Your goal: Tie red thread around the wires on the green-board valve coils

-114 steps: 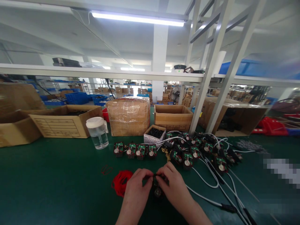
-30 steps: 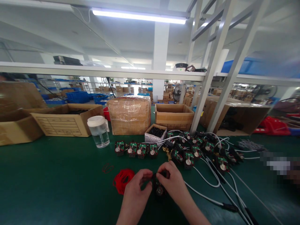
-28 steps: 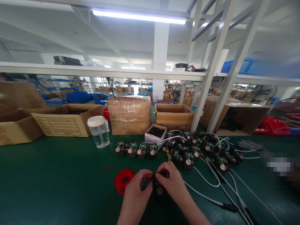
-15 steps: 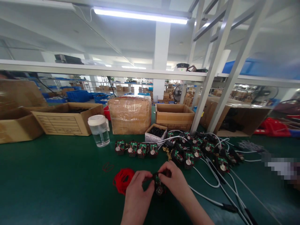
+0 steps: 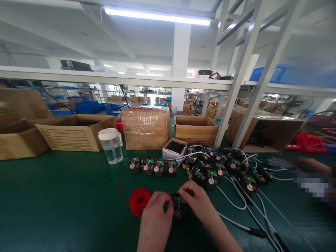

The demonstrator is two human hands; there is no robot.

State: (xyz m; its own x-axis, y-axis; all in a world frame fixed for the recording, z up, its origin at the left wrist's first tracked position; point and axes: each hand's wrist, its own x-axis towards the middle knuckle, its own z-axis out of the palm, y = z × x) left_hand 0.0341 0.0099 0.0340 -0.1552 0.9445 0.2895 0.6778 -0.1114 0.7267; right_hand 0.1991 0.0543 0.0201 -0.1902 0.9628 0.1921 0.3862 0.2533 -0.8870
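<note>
Glossy film wraps the cardboard box (image 5: pixel 145 132); the jug (image 5: pixel 110 145) looks smooth plastic.

A white-lidded clear jug (image 5: pixel 111 147) stood left of centre near a plastic-wrapped carton (image 5: pixel 145 129); a fluorescent tube (image 5: pixel 157 16) glowed at top centre.

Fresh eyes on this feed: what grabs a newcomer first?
Probably the bright red bundle on the green bench, just left of the person's left hand. Next, likely the glowing tube light overhead, then the white cables sprawling across the bench's right side.
</note>
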